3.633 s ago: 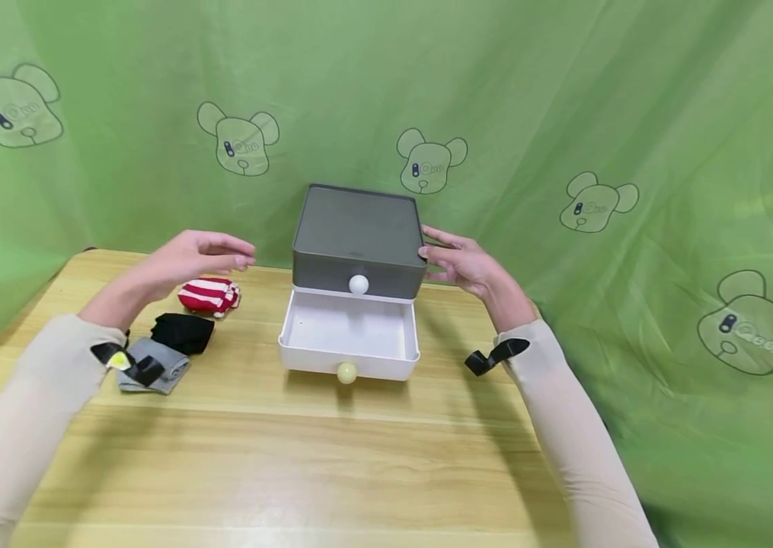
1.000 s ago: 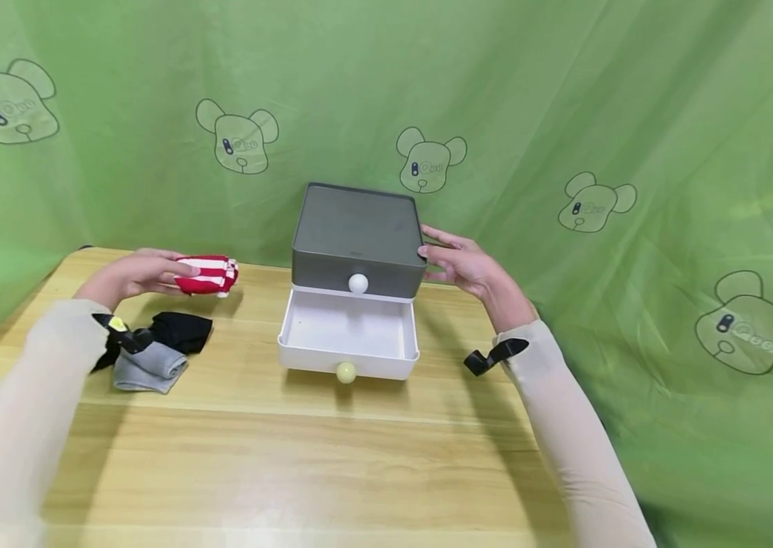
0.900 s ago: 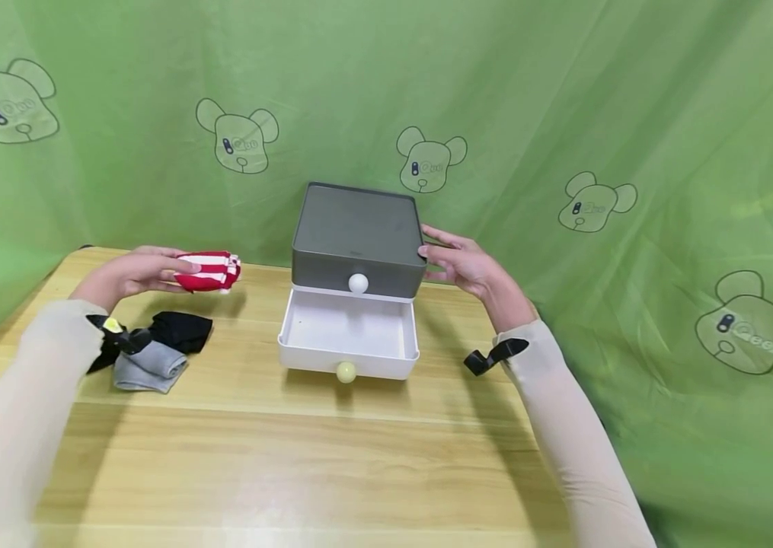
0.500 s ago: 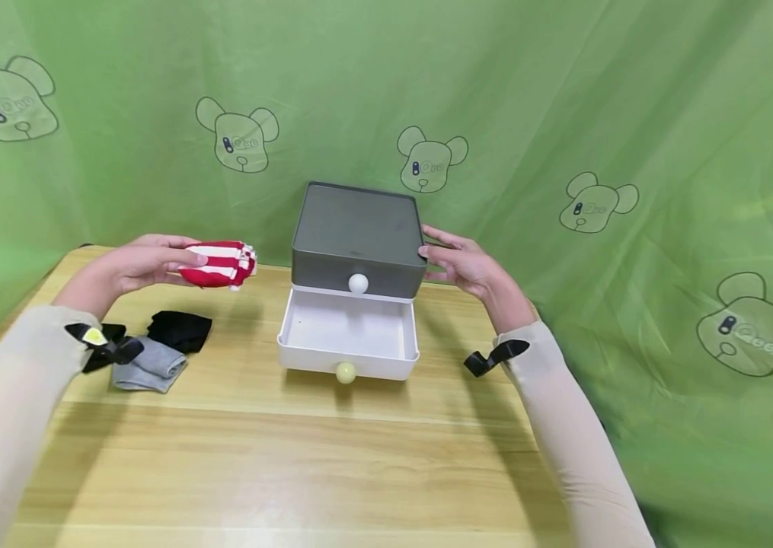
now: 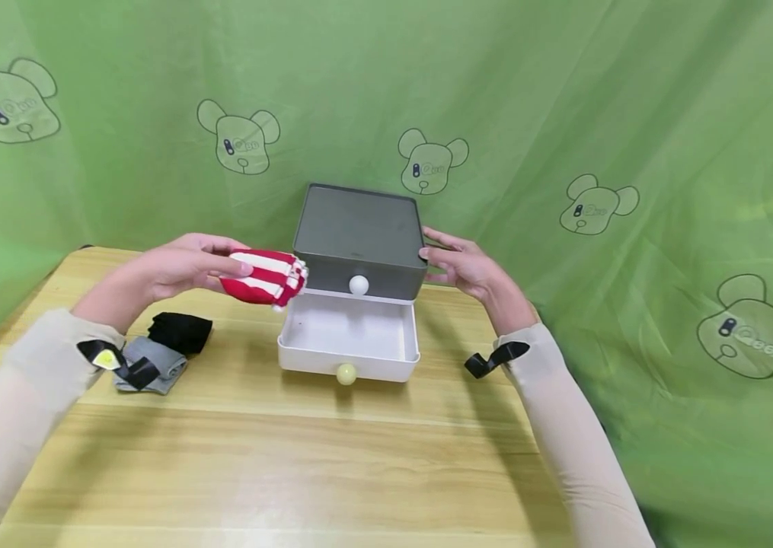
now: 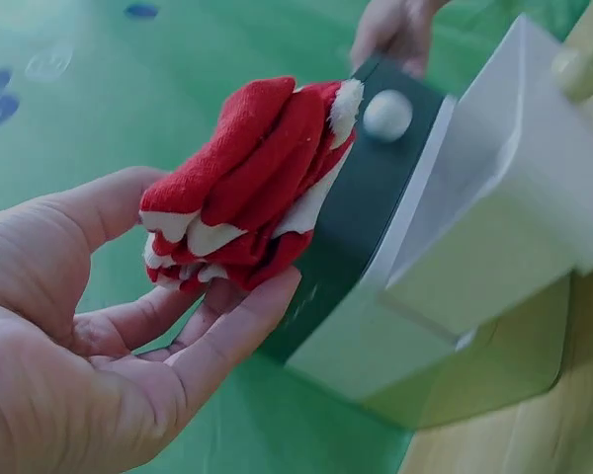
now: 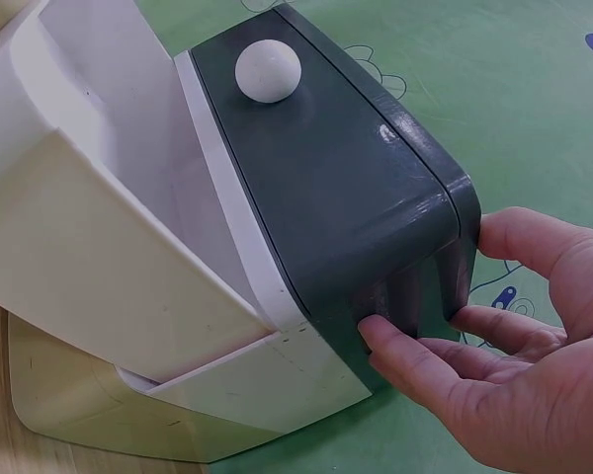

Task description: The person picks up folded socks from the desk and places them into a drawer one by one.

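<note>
My left hand pinches a folded red-and-white striped cloth bundle between thumb and fingers. Raised above the table, the bundle overlaps the left front corner of the small drawer unit in the head view. The left wrist view shows the bundle's soft layered folds and a fuzzy white edge. My right hand rests against the unit's right side. Its thumb is at the top edge and its extended fingertips touch the dark glossy wall. Below the dark upper drawer, the white lower drawer is pulled out.
Folded black cloth and folded grey cloth lie on the wooden table at the left. A white knob marks the upper drawer, a pale yellow knob the lower one. Behind hangs a green curtain.
My left hand has picked the striped bundle up off the table and carried it right, toward the drawer unit. The right hand and the open drawer have stayed in place.
</note>
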Motion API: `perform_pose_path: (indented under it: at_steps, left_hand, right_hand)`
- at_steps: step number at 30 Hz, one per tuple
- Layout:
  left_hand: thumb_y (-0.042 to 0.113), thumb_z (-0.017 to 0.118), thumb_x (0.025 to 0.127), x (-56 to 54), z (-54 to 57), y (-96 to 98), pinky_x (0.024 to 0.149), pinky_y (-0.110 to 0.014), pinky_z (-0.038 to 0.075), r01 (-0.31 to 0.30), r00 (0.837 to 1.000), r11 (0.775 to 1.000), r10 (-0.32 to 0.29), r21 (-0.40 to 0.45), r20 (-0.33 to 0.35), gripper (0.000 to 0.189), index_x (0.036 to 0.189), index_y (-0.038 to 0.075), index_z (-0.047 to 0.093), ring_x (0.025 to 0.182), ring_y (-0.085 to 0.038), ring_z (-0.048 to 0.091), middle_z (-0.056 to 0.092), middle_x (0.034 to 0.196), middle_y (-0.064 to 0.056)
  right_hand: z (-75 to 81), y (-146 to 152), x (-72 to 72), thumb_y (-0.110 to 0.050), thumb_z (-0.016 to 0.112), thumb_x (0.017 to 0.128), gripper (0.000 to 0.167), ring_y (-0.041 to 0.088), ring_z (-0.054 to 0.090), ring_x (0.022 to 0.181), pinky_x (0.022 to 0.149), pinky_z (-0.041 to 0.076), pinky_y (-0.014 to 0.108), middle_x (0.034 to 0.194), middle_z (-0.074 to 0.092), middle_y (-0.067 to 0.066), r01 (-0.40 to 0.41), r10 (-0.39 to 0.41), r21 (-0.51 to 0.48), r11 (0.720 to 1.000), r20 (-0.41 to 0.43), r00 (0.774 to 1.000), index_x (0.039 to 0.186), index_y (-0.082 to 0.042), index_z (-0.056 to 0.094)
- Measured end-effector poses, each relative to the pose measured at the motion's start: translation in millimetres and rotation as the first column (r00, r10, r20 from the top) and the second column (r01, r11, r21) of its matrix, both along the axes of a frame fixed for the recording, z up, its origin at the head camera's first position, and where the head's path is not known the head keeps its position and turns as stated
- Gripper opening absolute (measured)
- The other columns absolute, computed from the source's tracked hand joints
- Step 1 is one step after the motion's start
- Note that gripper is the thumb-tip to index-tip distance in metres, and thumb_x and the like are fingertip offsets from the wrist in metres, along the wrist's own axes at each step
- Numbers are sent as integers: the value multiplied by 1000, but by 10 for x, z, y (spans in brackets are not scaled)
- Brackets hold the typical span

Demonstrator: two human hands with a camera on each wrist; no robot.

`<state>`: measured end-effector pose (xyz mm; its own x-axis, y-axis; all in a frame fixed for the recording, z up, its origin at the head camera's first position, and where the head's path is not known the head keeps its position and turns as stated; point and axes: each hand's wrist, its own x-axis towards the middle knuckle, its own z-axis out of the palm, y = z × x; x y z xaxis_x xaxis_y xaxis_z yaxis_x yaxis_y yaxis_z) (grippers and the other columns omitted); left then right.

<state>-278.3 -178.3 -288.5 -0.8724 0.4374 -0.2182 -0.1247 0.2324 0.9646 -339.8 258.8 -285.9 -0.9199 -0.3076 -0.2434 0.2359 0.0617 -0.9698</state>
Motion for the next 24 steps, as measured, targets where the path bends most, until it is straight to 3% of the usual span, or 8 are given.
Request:
perform_pose_path:
  at_steps: [4, 11, 18, 24]
  left_hand:
    - [12, 66, 96, 99, 50, 217, 92, -29, 60, 26, 999, 999, -27, -20, -20, 60, 148, -8, 42, 103, -13, 66, 52, 137, -19]
    - [12, 69, 95, 200, 60, 560, 96, -34, 60, 59, 998, 998, -60, -22, -19, 56, 143, -8, 48, 100, -12, 67, 60, 129, -15]
    - [14, 69, 94, 209, 1, 859, 105, -44, 56, 87, 995, 994, -84, -62, 48, 53, 140, -7, 52, 112, -24, 65, 57, 137, -23]
    - [14, 69, 96, 203, -99, 1077, 103, -42, 57, 90, 990, 991, -79, -97, 114, 53, 139, -9, 51, 116, -28, 64, 56, 139, -26]
  right_hand:
    - [-9, -3, 3, -3, 59, 101, 70, 11, 68, 107, 119, 41, 51, 159, 37, 19, 1, -1, -7, 1000, 3, 1000, 161, -19, 27]
    - [4, -4, 23, -2, 56, 102, 68, 10, 68, 107, 118, 42, 51, 160, 36, 20, 3, -3, -7, 1000, -1, 1000, 162, -19, 27]
    - [3, 3, 18, -3, 58, 102, 69, 13, 66, 113, 118, 42, 50, 161, 36, 20, 2, -3, -13, 1000, 0, 1000, 161, -19, 28]
    - [8, 0, 23, -2, 58, 101, 68, 14, 65, 113, 116, 44, 49, 160, 38, 19, 7, -7, -13, 1000, -2, 1000, 161, -19, 29]
